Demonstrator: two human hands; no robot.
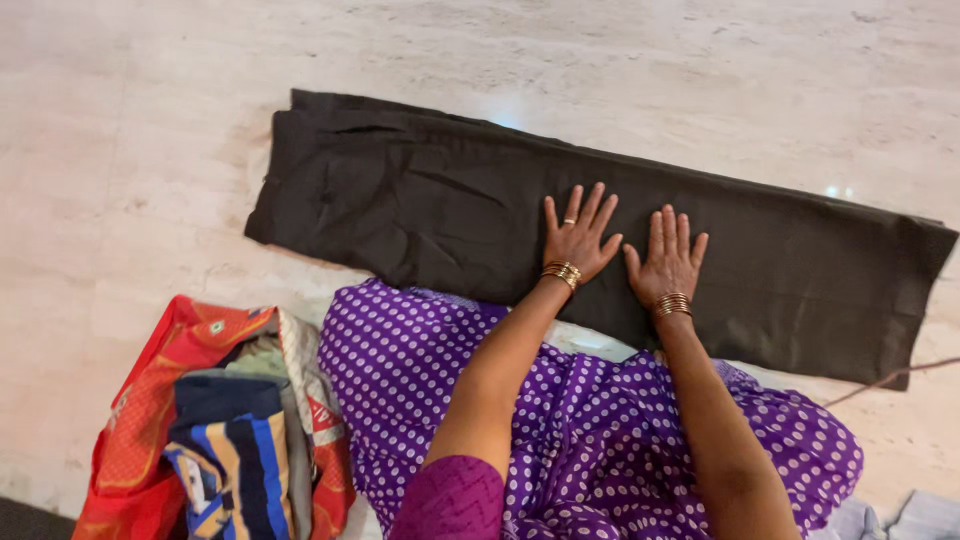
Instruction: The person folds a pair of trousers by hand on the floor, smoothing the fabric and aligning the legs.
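A long dark brown folded cloth (420, 190) lies flat on the pale marble floor (120, 160), stretching from upper left to right. My left hand (577, 238) rests flat on the middle of the cloth, fingers spread, a ring on one finger and gold bangles at the wrist. My right hand (669, 258) lies palm down just beside it on the same cloth, fingers apart, also with bangles. Neither hand grips anything. My lap is covered by purple fabric with white dots (590, 430), which overlaps the cloth's near edge.
At the lower left sits a red bag (140, 440) holding folded clothes, with a blue, black and yellow striped piece (235, 460) on top. A thin cord (890, 380) trails on the floor at the right. Light grey fabric (920, 515) shows at the bottom right corner.
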